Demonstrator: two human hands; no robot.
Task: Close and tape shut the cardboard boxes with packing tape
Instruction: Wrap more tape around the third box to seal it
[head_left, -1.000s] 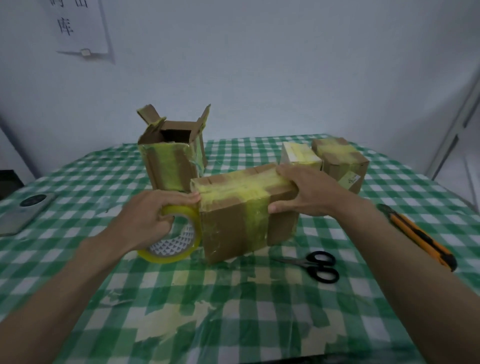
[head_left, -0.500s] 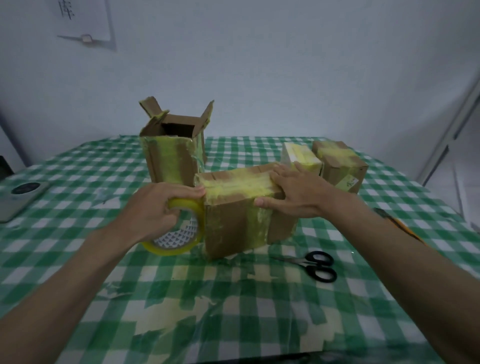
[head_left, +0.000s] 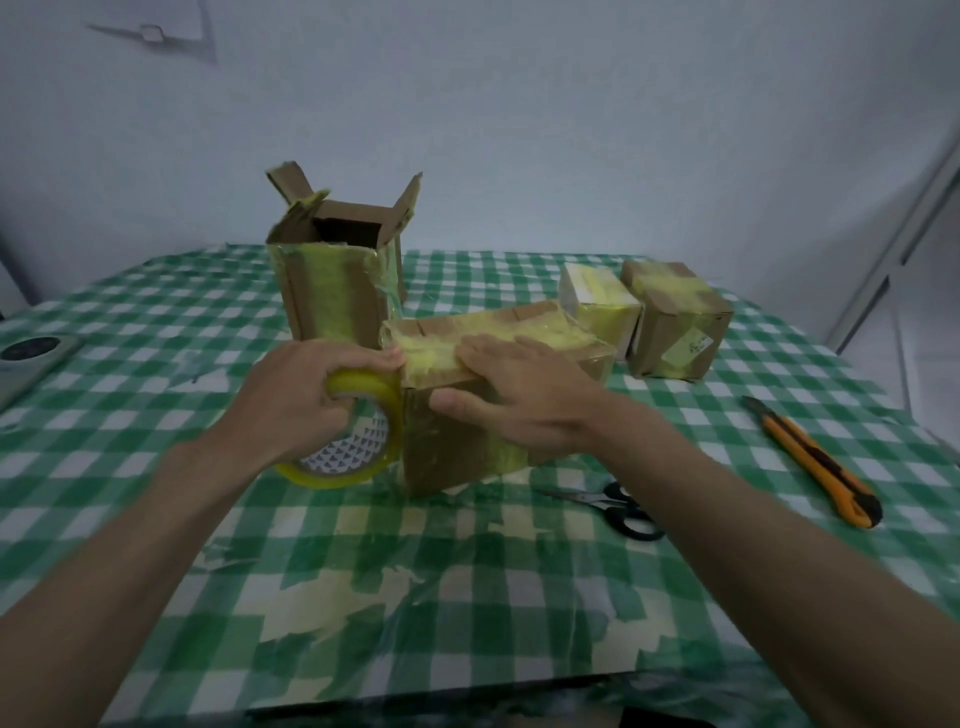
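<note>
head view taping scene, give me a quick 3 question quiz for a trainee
1. True or false: the tall box at the back has its flaps open.
2. Which hand grips the tape roll? A) left hand B) right hand
3. Fill in: the tool lying nearest the right forearm is the ___.

Key: 1 true; 2 A; 3 scissors. The utility knife lies further right.

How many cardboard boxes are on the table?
4: an open tall box at back left, the box being taped in the middle, and a small pale box beside a brown box at right.
</note>
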